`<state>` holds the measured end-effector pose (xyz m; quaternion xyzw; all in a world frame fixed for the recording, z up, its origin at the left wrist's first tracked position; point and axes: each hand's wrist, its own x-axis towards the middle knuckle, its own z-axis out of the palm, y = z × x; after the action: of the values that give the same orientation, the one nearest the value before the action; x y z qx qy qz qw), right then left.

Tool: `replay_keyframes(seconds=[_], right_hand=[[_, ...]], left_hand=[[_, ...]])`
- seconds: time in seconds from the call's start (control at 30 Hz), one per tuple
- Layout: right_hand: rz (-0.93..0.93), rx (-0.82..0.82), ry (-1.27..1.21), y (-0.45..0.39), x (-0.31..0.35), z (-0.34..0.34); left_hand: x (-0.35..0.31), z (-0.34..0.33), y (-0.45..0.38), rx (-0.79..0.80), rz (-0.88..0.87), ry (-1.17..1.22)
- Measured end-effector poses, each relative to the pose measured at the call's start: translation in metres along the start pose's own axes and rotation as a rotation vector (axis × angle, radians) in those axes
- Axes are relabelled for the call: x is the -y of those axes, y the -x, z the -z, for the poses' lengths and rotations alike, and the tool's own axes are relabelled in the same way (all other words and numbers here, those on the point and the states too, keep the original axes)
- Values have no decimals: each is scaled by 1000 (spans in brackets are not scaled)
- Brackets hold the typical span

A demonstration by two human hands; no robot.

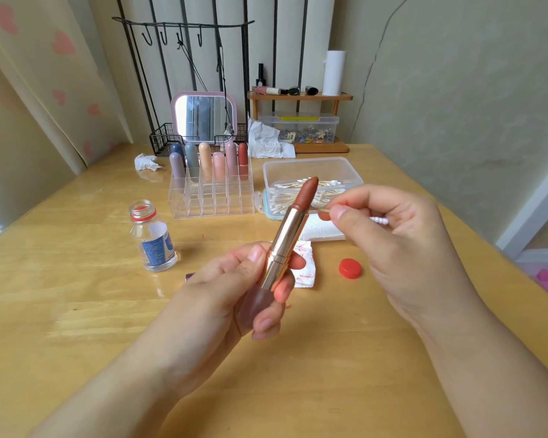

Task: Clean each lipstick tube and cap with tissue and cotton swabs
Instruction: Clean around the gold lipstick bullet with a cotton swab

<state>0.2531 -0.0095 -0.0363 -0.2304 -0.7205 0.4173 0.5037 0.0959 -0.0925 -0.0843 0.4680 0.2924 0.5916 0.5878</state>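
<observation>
Our left hand (250, 279) grips the uncapped lipstick tube (287, 241) upright, exposing its collar; our right hand (383, 229) pinches a cotton swab (381, 220) beside it, ready to wipe.

Soft, even daylight fills the scene, bright without harshness. Pale glare streaks lie across the glossy desk (76, 311), strongest at the left, which suggests the light enters from that side. Shadows are faint and short; a dim one sits beside the small glass bottle (154, 237). The metal lipstick tube (285, 241) carries a bright highlight along its length. The wide lens bows the desk edges and the wall lines outward toward the corners. The forearms at the lower edge look smeared and soft, and fine detail is slightly smudged throughout.
</observation>
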Motion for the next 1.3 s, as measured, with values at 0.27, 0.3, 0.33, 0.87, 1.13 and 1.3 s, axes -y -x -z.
replay_keyframes(seconds=[0.27,0.3,0.33,0.87,1.13,1.3], right_hand=[[-20,-1,-1,1,0,0],[-7,-3,2,1,1,0],[7,-5,6,0,1,0],[0,86,74,7,-2,-5],[105,23,158,8,-7,-9],[110,145,186,12,-8,-12]], left_hand=[[-2,1,1,-18,-2,-2],[-2,0,0,-22,-6,-6],[-2,-1,0,-30,-10,-10],[-8,-12,5,-202,-18,-91],[-9,-12,4,-191,-27,-64],[-10,-13,4,-193,-36,-68]])
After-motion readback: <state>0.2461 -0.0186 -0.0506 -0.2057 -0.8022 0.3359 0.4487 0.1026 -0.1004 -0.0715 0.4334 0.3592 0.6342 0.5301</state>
